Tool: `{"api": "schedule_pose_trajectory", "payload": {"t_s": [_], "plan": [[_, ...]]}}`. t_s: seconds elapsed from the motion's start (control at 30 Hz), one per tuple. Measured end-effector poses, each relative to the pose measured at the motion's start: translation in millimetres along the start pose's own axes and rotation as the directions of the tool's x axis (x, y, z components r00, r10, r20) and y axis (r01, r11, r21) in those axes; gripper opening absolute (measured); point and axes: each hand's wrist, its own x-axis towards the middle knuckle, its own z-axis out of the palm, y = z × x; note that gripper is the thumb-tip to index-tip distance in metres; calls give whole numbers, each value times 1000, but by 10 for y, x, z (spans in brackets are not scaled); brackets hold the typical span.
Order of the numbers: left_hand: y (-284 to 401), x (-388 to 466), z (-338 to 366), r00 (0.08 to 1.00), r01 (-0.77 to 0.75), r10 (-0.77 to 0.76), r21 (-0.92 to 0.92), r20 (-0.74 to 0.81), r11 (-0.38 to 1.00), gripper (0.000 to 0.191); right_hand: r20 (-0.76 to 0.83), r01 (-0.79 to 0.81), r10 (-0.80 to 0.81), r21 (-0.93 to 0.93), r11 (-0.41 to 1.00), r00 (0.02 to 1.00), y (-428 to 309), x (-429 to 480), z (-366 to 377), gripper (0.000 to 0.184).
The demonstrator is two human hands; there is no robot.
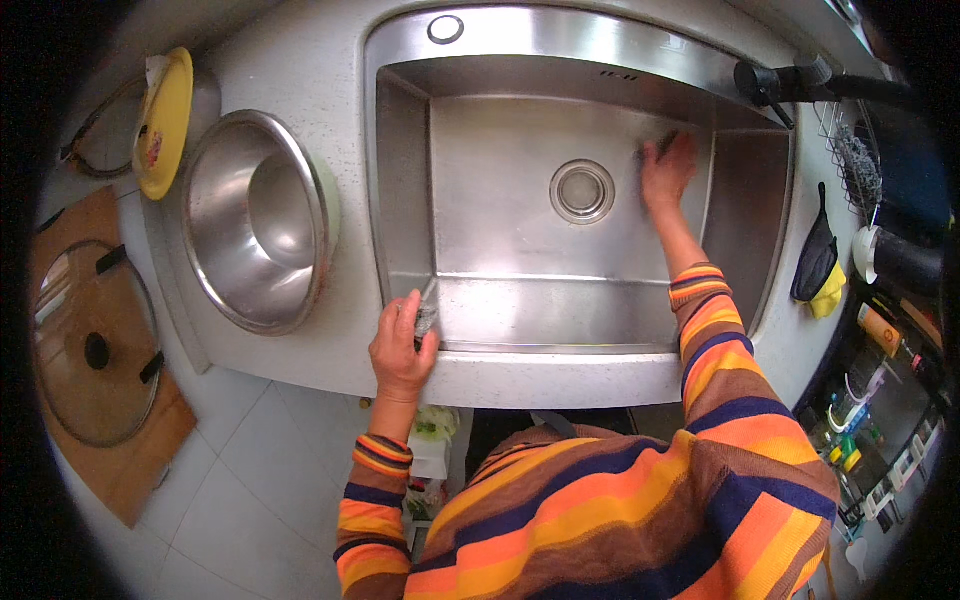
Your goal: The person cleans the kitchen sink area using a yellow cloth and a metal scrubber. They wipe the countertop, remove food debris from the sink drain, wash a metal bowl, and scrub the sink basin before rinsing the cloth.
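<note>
My left hand [403, 341] is at the near left corner of the stainless steel sink [495, 217], its fingers closed around a grey metal scouring pad [425, 318]. Inside the basin, to the right of the round drain strainer [582, 192], my right hand [670, 166] reaches down towards the sink floor. Something dark shows at its fingertips, too blurred to name, and whether the hand grips it cannot be told. The basin holds no standing water that I can see.
A steel bowl [281, 225] stands on the counter left of the sink, with a yellow plate [166, 124] beyond it. The black faucet [780, 82] juts over the back right corner. At right are a wire rack [851, 154] and a black pouch-like item [816, 266] on yellow cloth.
</note>
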Motion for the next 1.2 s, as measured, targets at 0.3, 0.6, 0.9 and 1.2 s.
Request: {"api": "schedule_pose_trajectory", "payload": {"t_s": [0.3, 0.6, 0.9, 1.2], "plan": [[59, -4, 1, 998, 51, -50, -37, 26, 998, 52, 396, 321, -392, 236, 917, 830, -557, -274, -365, 65], [10, 7, 19, 1000, 1, -1, 12, -6, 1000, 58, 386, 553, -697, 427, 715, 604, -613, -521, -210, 52], [29, 9, 8, 1000, -9, 10, 15, -11, 1000, 58, 469, 710, -787, 384, 590, 400, -754, -470, -152, 50], [47, 21, 9, 1000, -18, 18, 17, -23, 1000, 58, 908, -437, -359, 418, 796, 216, -1046, -1206, 82, 27]]}}
